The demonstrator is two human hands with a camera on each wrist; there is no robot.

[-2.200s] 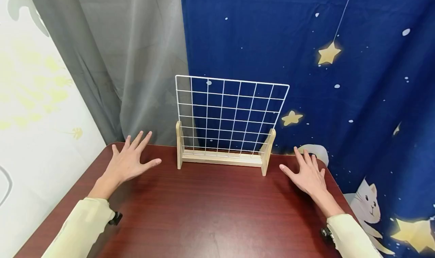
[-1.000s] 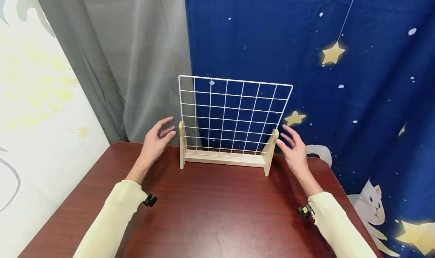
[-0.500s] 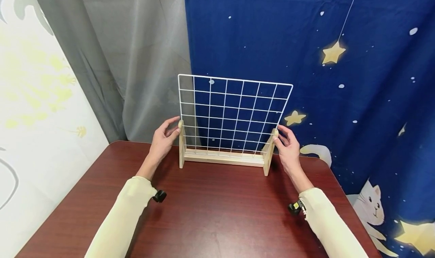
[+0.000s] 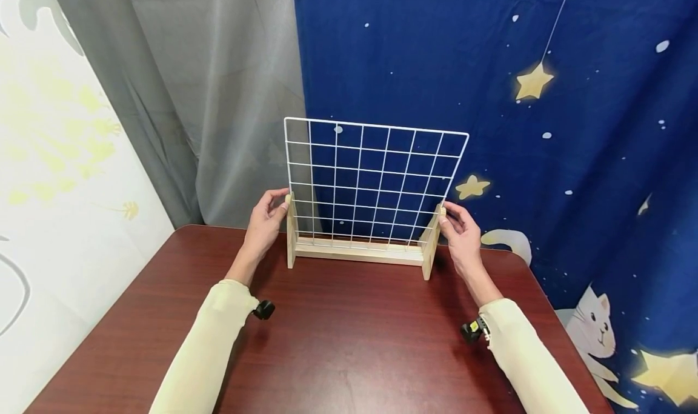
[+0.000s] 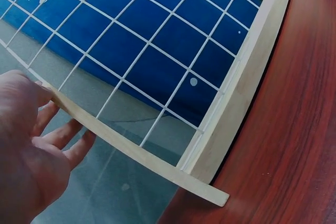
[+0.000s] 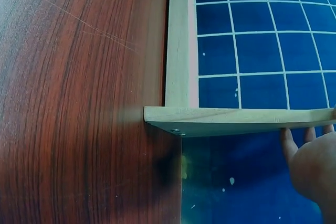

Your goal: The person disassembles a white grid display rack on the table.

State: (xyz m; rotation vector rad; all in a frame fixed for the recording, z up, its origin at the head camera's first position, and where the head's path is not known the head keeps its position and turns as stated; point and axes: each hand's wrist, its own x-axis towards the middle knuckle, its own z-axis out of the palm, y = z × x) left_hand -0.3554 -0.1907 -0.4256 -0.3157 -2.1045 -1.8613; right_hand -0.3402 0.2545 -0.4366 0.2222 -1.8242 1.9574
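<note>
A white wire grid rack point(image 4: 376, 173) stands upright at the back of the table on a pale wooden base point(image 4: 357, 253) with a wooden panel at each side. My left hand point(image 4: 264, 223) pinches the top of the left side panel point(image 5: 131, 148), thumb in front and fingers on its outer side. On the opposite side, my right hand point(image 4: 462, 235) pinches the top of the right side panel point(image 6: 236, 116). The right thumb is mostly cut off in the right wrist view, where other fingers touch the panel's outer face.
The dark red wooden table point(image 4: 349, 335) has rounded back corners. Behind it hang a grey curtain point(image 4: 245, 99) and a blue curtain point(image 4: 414, 50) with stars and a cat. A white patterned cloth point(image 4: 71, 147) hangs along the left side.
Both hands, earlier spread above the table, have come inward to the rack's sides and taken hold of its side panels. Over the last half second they have barely moved.
</note>
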